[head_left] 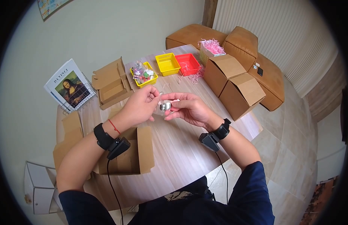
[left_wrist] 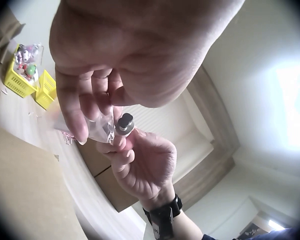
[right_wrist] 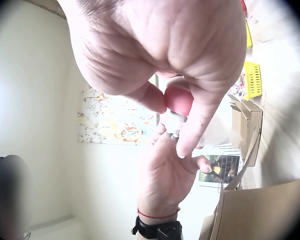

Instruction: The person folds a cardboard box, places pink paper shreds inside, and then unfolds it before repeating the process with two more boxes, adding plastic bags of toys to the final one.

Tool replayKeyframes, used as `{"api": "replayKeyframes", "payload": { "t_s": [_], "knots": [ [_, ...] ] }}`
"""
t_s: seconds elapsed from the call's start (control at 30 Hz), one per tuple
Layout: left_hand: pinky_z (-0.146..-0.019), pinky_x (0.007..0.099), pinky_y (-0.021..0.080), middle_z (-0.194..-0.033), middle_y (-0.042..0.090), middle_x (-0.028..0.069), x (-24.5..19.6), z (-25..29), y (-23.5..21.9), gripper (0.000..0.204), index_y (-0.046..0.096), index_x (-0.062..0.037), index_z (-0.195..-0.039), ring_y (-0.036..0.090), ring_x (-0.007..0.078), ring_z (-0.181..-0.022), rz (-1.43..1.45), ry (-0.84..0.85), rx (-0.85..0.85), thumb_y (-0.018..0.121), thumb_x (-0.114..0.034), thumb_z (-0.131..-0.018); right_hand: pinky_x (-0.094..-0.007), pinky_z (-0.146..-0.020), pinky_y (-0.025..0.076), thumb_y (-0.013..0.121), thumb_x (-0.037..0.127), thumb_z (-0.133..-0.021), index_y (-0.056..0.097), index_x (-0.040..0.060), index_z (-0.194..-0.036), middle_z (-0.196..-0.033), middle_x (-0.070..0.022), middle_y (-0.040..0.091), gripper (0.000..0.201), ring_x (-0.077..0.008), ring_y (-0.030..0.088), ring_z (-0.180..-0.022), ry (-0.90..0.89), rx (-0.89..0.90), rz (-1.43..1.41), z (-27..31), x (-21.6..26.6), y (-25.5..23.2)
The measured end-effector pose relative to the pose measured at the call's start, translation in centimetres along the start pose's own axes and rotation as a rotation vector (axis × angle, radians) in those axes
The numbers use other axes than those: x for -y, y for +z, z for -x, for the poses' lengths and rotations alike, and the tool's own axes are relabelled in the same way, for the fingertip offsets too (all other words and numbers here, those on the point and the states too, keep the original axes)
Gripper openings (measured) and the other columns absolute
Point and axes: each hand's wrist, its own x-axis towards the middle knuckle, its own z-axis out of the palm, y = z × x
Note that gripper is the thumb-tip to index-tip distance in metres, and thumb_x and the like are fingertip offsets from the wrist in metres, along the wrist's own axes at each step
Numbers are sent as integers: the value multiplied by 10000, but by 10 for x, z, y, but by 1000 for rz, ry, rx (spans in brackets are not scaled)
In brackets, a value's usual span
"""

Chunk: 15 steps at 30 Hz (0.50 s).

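Over the table, my two hands meet around a small black-and-white trinket (head_left: 165,106) and a clear plastic bag (left_wrist: 102,131). My right hand (head_left: 192,110) pinches the trinket between thumb and fingers; its dark round end (left_wrist: 126,120) shows in the left wrist view. The left hand (head_left: 141,107) has its fingers curled at the bag, gripping the film close beside the trinket. From the right wrist, a white and grey part (right_wrist: 175,122) shows between the fingertips. The trinket's exact kind cannot be made out.
An open cardboard box (head_left: 146,150) sits below my left forearm, a flattened one (head_left: 112,82) behind. Farther back stand a yellow basket of bagged trinkets (head_left: 154,80), another yellow basket (head_left: 167,64) and a red basket (head_left: 188,63). Closed cartons (head_left: 234,80) line the right.
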Motion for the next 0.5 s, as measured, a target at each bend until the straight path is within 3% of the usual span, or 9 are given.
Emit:
{"api": "replayKeyframes", "payload": {
  "t_s": [0.27, 0.5],
  "knots": [
    [-538, 302, 596, -835, 611, 32, 6, 1, 2, 150, 566, -25, -1120, 609, 98, -655, 36, -18, 13, 576, -166, -1068, -360, -983, 621, 499, 29, -1075, 532, -91, -1432, -1207, -155, 686, 379, -193, 720, -1033, -3, -26, 51, -3, -4, 0],
    [-526, 278, 598, -830, 558, -12, 0, 8, -1, 116, 545, -41, -1119, 562, 49, -670, -52, -36, -4, 576, -141, -1068, -304, -885, 552, 529, 48, -1078, 556, -66, -1440, -1226, -99, 681, 381, -150, 665, -1070, -1, -141, 186, -1, -3, 1]
  ]
}}
